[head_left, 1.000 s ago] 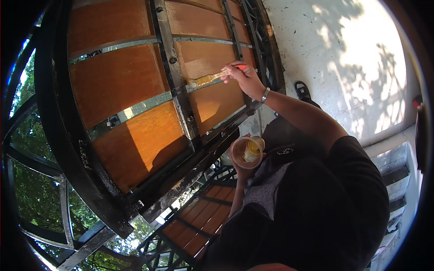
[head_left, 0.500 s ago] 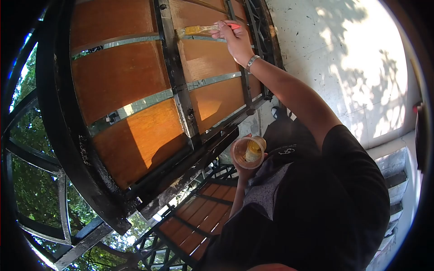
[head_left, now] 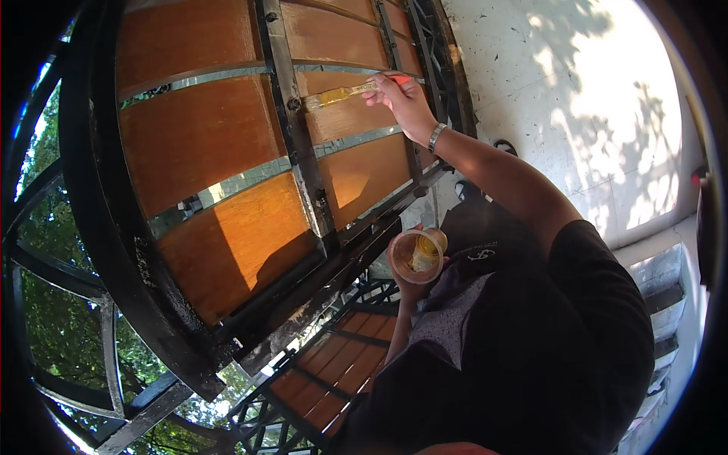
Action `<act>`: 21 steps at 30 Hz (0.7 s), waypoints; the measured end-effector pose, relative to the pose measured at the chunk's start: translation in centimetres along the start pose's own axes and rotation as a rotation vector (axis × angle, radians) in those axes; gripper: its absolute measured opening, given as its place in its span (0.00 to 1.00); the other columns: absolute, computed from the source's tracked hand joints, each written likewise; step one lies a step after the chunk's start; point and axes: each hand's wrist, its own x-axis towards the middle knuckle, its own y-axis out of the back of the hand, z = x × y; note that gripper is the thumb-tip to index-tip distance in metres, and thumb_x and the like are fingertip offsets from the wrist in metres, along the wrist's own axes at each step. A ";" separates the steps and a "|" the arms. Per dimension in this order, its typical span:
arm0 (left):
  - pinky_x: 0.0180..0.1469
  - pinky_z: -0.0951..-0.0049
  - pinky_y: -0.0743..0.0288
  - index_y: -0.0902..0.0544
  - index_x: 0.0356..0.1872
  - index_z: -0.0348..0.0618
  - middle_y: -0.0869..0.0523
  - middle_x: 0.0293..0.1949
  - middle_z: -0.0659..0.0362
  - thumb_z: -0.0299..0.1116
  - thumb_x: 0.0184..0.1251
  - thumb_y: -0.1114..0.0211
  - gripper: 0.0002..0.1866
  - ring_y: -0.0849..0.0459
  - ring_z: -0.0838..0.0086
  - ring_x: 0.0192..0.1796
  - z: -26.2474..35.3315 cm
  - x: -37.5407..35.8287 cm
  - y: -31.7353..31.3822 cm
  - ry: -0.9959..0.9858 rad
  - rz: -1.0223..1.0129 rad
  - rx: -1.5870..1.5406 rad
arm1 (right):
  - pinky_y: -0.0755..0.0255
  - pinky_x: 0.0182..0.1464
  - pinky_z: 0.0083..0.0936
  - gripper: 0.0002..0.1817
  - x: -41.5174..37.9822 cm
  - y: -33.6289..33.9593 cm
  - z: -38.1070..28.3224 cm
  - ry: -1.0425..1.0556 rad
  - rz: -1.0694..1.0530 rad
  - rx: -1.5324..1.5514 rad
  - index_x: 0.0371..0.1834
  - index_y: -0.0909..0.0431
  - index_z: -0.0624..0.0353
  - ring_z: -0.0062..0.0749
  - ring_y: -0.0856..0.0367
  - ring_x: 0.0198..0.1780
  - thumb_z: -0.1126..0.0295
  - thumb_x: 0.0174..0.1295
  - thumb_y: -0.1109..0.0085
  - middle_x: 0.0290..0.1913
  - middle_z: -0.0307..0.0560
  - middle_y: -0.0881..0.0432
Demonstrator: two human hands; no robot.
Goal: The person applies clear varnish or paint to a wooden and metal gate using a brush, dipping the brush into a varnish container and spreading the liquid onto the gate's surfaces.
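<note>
1. Paintbrush (head_left: 334, 95): it lies over a brown wooden slat (head_left: 341, 125), just beside a black metal bar (head_left: 302, 159). Its bristles seem to meet the slat's end nearest that bar, though the exact contact is too small to tell.
2. The brush's long axis runs roughly along the slat and crosswise to the bar, bristles toward the bar and the red handle end toward the person's right arm.
3. The right hand (head_left: 406, 106) is the nearer one, pinching the handle between thumb and fingers; the bristles point out ahead of the fingertips, away from the forearm.
4. The right arm reaches well out from the body, only slightly bent, with a metal band (head_left: 437, 136) at the wrist.
5. The left hand (head_left: 411, 291) is well apart from the brush, close to the torso. It is curled around a clear plastic cup (head_left: 401, 264), mouth facing the camera, with something amber inside; part of its grip is hidden behind the cup.
6. Farther out, a second slatted structure (head_left: 326, 368) stands below, and pale floor (head_left: 523, 106) spreads beyond the right arm, dappled with shadow.
</note>
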 end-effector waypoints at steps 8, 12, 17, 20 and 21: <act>0.68 0.54 0.29 0.43 0.68 0.45 0.28 0.65 0.42 0.32 0.41 0.14 0.54 0.26 0.55 0.67 -1.6 0.3 0.8 -0.070 -0.188 0.083 | 0.21 0.43 0.24 0.14 1.0 10.9 7.0 0.082 0.259 -0.353 0.44 0.19 0.65 0.28 0.14 0.37 0.63 0.71 0.45 0.36 0.50 0.12; 0.66 0.52 0.27 0.45 0.68 0.46 0.30 0.65 0.43 0.37 0.41 0.14 0.55 0.26 0.52 0.66 -3.2 -0.4 0.7 -0.059 -0.190 0.065 | 0.21 0.40 0.25 0.14 -0.4 16.5 10.0 0.097 0.356 -0.708 0.45 0.20 0.64 0.29 0.13 0.35 0.63 0.67 0.39 0.32 0.49 0.14; 0.66 0.52 0.27 0.47 0.69 0.49 0.32 0.65 0.44 0.40 0.43 0.14 0.56 0.26 0.52 0.66 -3.5 -0.1 0.6 -0.056 -0.226 0.079 | 0.22 0.39 0.22 0.13 -1.9 9.1 6.6 0.125 0.249 -0.615 0.45 0.21 0.67 0.25 0.14 0.36 0.66 0.69 0.42 0.34 0.46 0.14; 0.67 0.52 0.28 0.47 0.69 0.52 0.32 0.65 0.44 0.42 0.43 0.15 0.56 0.27 0.53 0.66 -3.8 0.2 0.7 -0.066 -0.237 0.088 | 0.22 0.41 0.21 0.12 -3.1 3.4 1.9 0.009 0.211 -0.345 0.45 0.21 0.67 0.25 0.14 0.37 0.67 0.71 0.44 0.38 0.45 0.14; 0.67 0.52 0.29 0.47 0.69 0.54 0.32 0.65 0.44 0.43 0.43 0.15 0.55 0.26 0.53 0.66 -4.0 0.2 0.6 -0.056 -0.234 0.092 | 0.22 0.43 0.22 0.12 -3.7 2.0 0.4 0.008 0.139 -0.214 0.46 0.21 0.68 0.27 0.14 0.39 0.68 0.72 0.46 0.40 0.45 0.15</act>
